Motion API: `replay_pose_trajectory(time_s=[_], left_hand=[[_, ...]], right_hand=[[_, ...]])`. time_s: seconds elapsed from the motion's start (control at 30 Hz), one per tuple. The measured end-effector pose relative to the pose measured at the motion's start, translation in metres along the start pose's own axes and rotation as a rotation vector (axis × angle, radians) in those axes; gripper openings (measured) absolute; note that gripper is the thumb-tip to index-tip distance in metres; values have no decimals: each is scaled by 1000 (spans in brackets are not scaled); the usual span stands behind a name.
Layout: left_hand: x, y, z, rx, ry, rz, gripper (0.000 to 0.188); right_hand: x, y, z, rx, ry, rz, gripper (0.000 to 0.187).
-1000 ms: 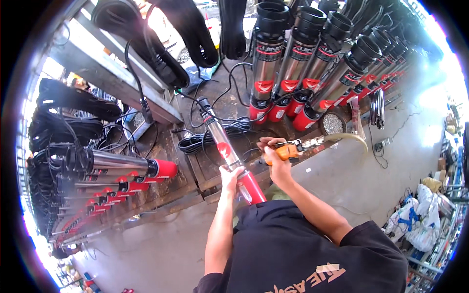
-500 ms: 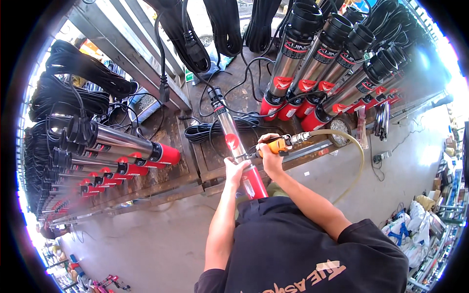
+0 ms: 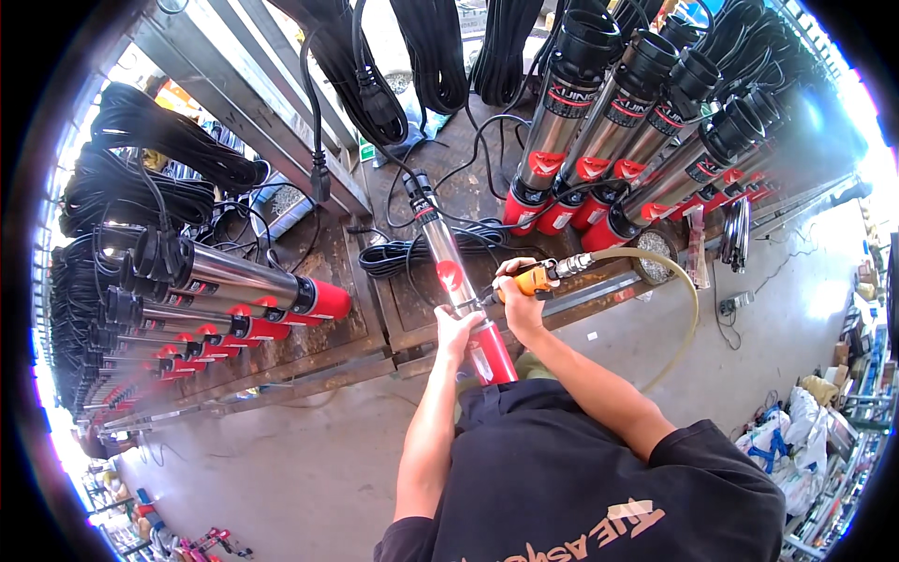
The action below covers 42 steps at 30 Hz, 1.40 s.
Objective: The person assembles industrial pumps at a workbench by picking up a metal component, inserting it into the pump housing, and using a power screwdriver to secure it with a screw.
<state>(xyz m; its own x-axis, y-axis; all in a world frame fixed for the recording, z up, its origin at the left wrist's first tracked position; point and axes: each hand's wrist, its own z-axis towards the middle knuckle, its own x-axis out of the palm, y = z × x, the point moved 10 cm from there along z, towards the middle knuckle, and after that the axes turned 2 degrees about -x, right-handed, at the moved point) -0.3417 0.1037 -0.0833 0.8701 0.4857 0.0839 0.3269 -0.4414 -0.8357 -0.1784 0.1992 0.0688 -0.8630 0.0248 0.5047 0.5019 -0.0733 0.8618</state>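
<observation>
One long steel pump cylinder with a red base (image 3: 449, 272) lies across the metal workbench (image 3: 412, 314); my left hand (image 3: 459, 332) clamps it steady while my right hand (image 3: 520, 290) grips one orange pneumatic driver (image 3: 534, 278) against its side. Five similar pumps (image 3: 599, 140) lean behind.

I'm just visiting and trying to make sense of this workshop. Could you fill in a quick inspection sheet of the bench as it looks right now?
Surface: worn metal workbench, stained.
Job's things: steel-and-red pump lying on the bench; orange air tool at its side.
Clutter: round wire brush, small bits near it.
Hands: left hand grips the pump; right hand holds the air tool.
Cables: black cord coil; tan hose from the tool.
Surroundings: rows of pumps, hanging cable bundles, concrete floor.
</observation>
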Motion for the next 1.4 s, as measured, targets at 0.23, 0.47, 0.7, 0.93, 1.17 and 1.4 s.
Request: replay_pose_trajectory(time_s=[0.23,0.47,0.7,0.93,1.17,1.4], left_hand=[[1,-5,-4,-20,7,34,77],[3,-7,-6,-16,6,-10,73],[1,-8,-7,-5,-10,-17,71],[1,-7,-4,-21,-17,19,72],[1,-4,-1,-17,-9,23,72],[5,-8,-4,-39,-3,14,73]], right_hand=[[1,1,-3,15,-2,2,29],[0,-6,-5,22,46,-3,28],[1,-7,-12,-38,142,-89,23],[5,-7,-18,-46,235,-164,21],[-3,-17,-12,-12,201,-120,21],[-11,-20,-10,-7,147,-55,19]])
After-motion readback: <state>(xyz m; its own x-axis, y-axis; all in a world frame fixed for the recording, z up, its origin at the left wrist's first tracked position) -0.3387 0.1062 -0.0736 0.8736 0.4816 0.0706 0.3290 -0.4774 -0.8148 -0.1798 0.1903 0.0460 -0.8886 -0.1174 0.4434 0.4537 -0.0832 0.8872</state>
